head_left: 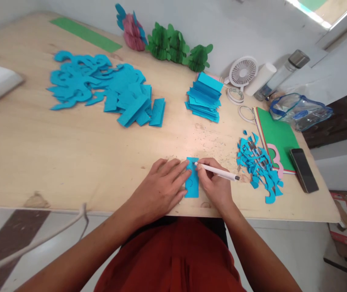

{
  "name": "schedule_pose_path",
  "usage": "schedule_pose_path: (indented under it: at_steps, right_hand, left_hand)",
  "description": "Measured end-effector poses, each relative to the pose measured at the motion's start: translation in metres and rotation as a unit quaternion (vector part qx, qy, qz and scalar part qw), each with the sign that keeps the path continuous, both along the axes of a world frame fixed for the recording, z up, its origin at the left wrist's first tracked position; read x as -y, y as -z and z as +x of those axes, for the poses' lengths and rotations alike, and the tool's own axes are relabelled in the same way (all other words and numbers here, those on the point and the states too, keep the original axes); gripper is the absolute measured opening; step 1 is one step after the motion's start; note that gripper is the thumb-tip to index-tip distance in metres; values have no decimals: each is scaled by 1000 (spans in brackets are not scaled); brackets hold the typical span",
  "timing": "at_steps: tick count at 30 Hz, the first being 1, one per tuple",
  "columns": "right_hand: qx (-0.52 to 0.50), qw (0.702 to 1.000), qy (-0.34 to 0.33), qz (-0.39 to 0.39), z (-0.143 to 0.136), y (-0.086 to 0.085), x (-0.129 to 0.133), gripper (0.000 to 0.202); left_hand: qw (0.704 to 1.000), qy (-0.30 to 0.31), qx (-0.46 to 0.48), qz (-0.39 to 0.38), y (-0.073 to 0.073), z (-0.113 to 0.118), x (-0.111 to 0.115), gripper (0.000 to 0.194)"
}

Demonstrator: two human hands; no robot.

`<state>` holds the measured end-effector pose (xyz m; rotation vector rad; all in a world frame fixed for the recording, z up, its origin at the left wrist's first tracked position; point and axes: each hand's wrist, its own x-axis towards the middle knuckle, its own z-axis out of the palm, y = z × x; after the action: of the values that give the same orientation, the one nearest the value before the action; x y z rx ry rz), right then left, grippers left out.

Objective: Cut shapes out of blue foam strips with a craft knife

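A small blue paper piece (192, 187) lies on the wooden table near its front edge, with a curved dark line drawn on it. My left hand (163, 187) lies flat with fingers stretched, its fingertips on the paper's left side. On the right, my right hand (216, 184) is closed around a white pen (220, 172), whose tip touches the upper part of the paper. Farther back sit a pile of cut blue shapes (79, 79), folded blue pieces (135, 105) and a stack of blue strips (204, 97).
Blue scraps (258, 162) lie right of my hands, beside green paper (278, 136), a pink cutout (275, 160) and a phone (303, 170). Along the wall stand green paper figures (176, 46), a small fan (243, 72), tape rolls (235, 95) and a bottle (283, 75).
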<state>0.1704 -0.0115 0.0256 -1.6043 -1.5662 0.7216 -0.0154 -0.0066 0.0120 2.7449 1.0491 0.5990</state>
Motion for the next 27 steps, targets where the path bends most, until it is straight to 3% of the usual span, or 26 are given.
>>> schedule_pose_path:
  at_steps: [16, 27]
  right_hand:
    - [11, 1000, 5, 15, 0, 3, 8, 16]
    - [64, 997, 15, 31, 0, -4, 16, 16]
  left_hand:
    - [1000, 5, -11, 0, -3, 1, -1, 40]
    - [1000, 9, -7, -2, -2, 1, -1, 38]
